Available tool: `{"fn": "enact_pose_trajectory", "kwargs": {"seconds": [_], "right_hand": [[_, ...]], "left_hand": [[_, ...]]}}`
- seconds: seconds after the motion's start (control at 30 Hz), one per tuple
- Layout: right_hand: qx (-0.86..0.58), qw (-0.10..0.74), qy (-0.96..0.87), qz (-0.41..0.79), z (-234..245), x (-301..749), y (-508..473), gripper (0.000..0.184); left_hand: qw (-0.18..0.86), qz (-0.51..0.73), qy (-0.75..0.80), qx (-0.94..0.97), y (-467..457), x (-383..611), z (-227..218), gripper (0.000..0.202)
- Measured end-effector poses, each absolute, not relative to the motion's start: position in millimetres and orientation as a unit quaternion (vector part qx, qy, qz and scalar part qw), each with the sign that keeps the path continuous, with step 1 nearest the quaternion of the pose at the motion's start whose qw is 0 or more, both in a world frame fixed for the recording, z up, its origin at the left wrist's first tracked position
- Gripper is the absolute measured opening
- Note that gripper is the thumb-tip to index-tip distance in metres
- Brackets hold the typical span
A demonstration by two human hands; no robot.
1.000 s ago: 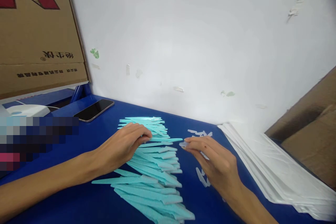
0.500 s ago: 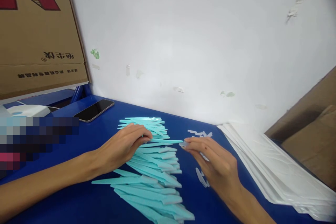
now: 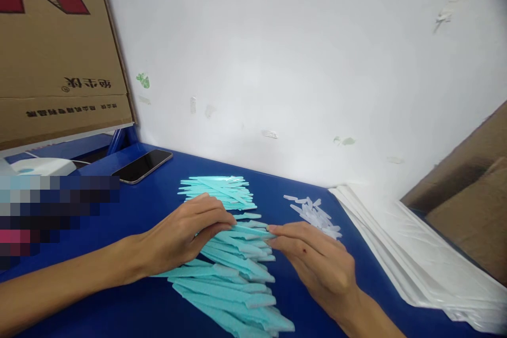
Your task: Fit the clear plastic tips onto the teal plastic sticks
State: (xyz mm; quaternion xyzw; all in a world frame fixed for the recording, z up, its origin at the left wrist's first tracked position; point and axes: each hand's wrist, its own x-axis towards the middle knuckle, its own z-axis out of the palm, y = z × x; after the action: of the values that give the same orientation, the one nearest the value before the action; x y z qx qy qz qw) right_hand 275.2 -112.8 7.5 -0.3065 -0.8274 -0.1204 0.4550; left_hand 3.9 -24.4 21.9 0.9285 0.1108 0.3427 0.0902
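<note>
A long row of overlapping turquoise plastic sticks lies on the blue table. My left hand rests on the row's middle, its fingers pinched on one turquoise stick. My right hand meets that stick's right tip with thumb and fingers pressed together; whether a small clear piece sits between them is hidden. Small clear plastic caps lie in a loose heap just beyond my right hand.
A black phone lies at the back left, below a leaning cardboard box. A stack of white plastic bags fills the right side, with brown cardboard behind it. The white wall stands close behind the table.
Both hands have moved a little nearer to me along the row, taking the pinched turquoise stick with them. The heap of clear caps behind my right hand now shows.
</note>
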Motion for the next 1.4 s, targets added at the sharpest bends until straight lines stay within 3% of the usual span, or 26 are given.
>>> {"fn": "enact_pose_trajectory", "kwargs": {"seconds": [0.67,0.83,0.97,1.1,1.23,1.4], "right_hand": [[-0.353,0.345,-0.866,-0.082,-1.3,272.9,-103.7,0.019],[-0.361,0.330,-0.870,-0.066,-0.1,271.8,-102.7,0.009],[-0.441,0.302,-0.837,-0.119,7.8,284.1,-97.4,0.018],[-0.550,0.221,-0.784,-0.185,8.7,309.5,-88.6,0.026],[-0.583,0.155,-0.776,-0.183,-1.3,328.3,-81.3,0.029],[-0.571,0.151,-0.793,-0.150,-6.5,328.1,-79.1,0.027]], "left_hand": [[0.072,0.230,0.185,0.953,-20.1,5.6,23.3,0.017],[0.007,0.236,0.230,0.944,-4.5,-1.0,18.4,0.024],[-0.047,0.187,0.284,0.939,8.2,-5.8,14.5,0.024],[-0.041,0.153,0.318,0.935,12.5,-6.3,12.3,0.014],[-0.038,0.143,0.324,0.935,12.5,-5.2,9.6,0.014],[-0.054,0.151,0.326,0.932,12.0,-5.8,8.1,0.018]]}}
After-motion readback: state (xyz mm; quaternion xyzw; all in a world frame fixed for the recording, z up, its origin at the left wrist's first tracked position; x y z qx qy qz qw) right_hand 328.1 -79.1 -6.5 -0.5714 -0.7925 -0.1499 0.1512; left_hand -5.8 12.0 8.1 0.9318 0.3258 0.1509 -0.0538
